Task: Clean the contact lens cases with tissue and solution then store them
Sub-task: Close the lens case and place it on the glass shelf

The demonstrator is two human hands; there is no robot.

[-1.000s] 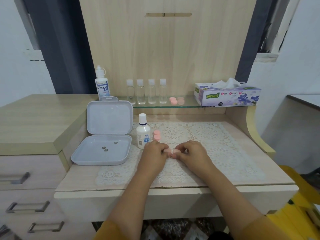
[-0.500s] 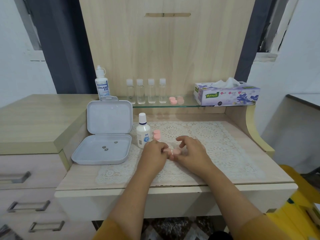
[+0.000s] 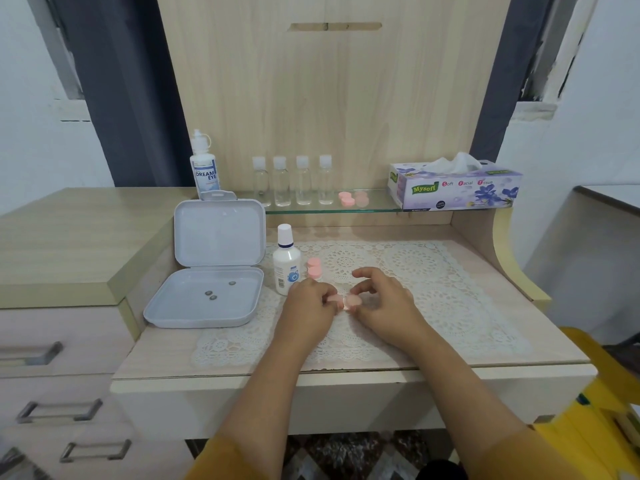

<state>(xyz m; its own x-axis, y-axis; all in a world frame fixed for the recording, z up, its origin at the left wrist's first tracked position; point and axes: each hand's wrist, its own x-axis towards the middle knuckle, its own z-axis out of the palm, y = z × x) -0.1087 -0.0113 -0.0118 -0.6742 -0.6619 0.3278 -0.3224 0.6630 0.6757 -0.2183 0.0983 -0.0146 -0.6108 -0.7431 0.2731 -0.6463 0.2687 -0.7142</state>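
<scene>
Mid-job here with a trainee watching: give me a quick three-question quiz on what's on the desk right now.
1. True or false: the grey storage box beside the lace mat is shut.
2. How many clear bottles stand in a row on the glass shelf?
3. Which item do both the left hand and right hand hold? A) tissue box B) pink lens case C) small solution bottle

Key: 1 false, the lid stands open; 2 four; 3 B.
</scene>
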